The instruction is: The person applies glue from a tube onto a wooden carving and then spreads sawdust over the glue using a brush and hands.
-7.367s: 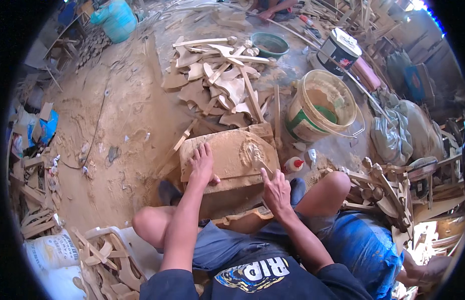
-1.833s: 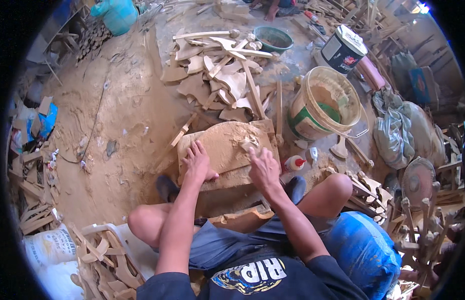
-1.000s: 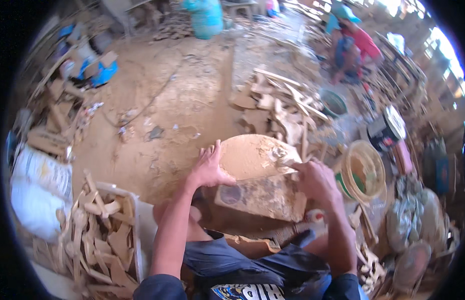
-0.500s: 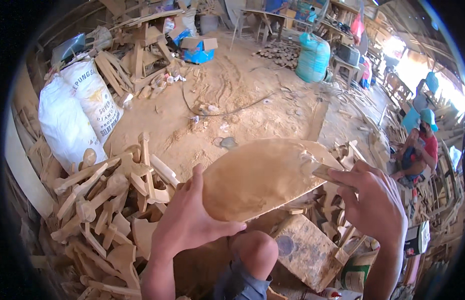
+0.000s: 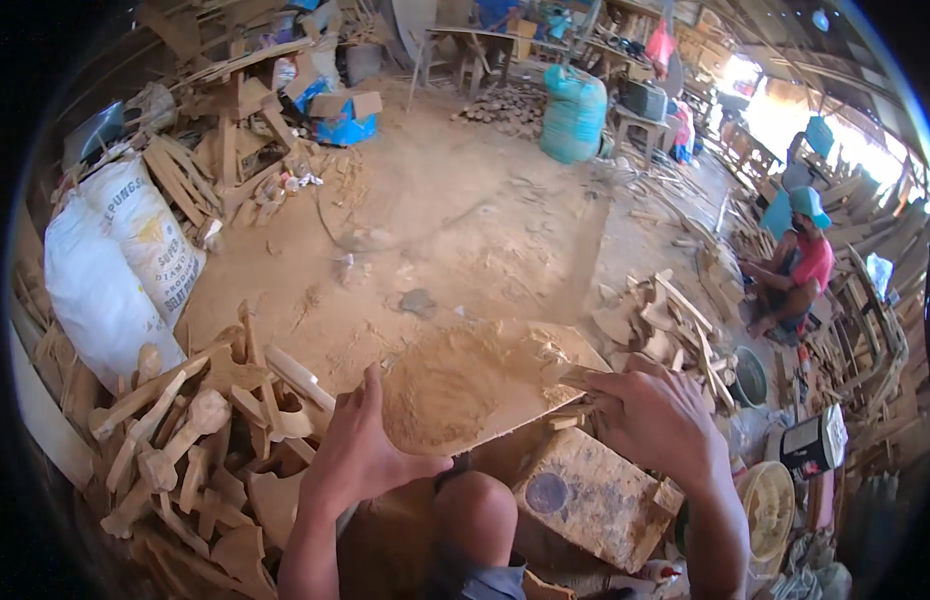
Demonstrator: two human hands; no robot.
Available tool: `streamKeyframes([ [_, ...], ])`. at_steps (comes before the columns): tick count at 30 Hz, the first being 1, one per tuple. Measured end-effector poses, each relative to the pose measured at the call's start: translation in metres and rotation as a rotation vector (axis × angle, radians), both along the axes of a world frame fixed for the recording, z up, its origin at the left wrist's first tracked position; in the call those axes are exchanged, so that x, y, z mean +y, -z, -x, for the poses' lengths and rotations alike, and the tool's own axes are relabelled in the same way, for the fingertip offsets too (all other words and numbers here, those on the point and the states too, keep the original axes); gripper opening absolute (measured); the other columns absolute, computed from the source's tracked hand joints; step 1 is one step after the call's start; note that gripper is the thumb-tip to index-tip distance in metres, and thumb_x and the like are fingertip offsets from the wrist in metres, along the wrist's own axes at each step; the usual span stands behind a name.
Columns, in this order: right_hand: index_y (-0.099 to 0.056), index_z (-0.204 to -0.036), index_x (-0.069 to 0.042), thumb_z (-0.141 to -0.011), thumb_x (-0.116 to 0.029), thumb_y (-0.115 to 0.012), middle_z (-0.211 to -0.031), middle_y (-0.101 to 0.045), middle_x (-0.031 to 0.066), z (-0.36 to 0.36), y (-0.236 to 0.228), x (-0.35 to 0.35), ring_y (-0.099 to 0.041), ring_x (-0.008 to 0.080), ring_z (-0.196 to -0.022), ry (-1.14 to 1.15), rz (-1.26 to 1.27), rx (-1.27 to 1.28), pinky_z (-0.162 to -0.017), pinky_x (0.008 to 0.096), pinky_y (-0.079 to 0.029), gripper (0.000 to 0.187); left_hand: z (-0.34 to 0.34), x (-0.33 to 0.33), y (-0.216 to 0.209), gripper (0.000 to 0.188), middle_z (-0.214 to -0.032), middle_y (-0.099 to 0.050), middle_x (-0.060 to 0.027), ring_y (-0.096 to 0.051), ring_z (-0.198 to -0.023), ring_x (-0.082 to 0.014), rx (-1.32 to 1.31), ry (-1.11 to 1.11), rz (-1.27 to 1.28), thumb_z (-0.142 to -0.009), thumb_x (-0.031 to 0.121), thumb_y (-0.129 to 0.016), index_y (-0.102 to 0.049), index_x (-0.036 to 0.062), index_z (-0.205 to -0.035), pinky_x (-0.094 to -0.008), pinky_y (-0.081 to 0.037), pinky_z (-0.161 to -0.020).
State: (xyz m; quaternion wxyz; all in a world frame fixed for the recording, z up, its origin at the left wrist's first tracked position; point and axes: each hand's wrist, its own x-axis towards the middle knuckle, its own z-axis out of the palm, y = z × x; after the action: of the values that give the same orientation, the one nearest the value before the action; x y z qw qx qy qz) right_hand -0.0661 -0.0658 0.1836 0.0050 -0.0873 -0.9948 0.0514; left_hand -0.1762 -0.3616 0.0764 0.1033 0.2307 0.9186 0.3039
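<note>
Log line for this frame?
left hand: holds board | right hand: holds scraper at board's right end | nearby: wooden block, wood pieces

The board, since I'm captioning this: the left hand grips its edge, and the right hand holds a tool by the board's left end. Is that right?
Not quite: in the head view, the right hand holds the tool by the right end of the board.

My left hand (image 5: 360,455) and right hand (image 5: 667,420) make two; I count one board (image 5: 460,390), one flat tool (image 5: 575,377), one stained block (image 5: 600,495), two white sacks (image 5: 105,280), one teal sack (image 5: 573,118), one blue cardboard box (image 5: 345,127), two buckets (image 5: 807,444), one green basin (image 5: 752,382) and one co-worker (image 5: 813,264) in a teal cap (image 5: 808,204).
</note>
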Motion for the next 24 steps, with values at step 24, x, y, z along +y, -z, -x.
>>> streamKeyframes([
  [24, -0.074, -0.096, 0.007, -0.100, -0.024, -0.050, -0.095, -0.073, 0.0343, -0.353, 0.320, 0.084, -0.072, 0.0521, -0.098, 1.255, 0.666, 0.251, -0.095, 0.0602, -0.054, 0.040, -0.138, 0.262, 0.285, 0.152, -0.165, -0.030, -0.0324, -0.028, -0.154, -0.0506, 0.157, 0.943, 0.136, -0.056, 0.054, -0.099, -0.013, -0.0051, -0.167, -0.0578, -0.019, -0.132],
])
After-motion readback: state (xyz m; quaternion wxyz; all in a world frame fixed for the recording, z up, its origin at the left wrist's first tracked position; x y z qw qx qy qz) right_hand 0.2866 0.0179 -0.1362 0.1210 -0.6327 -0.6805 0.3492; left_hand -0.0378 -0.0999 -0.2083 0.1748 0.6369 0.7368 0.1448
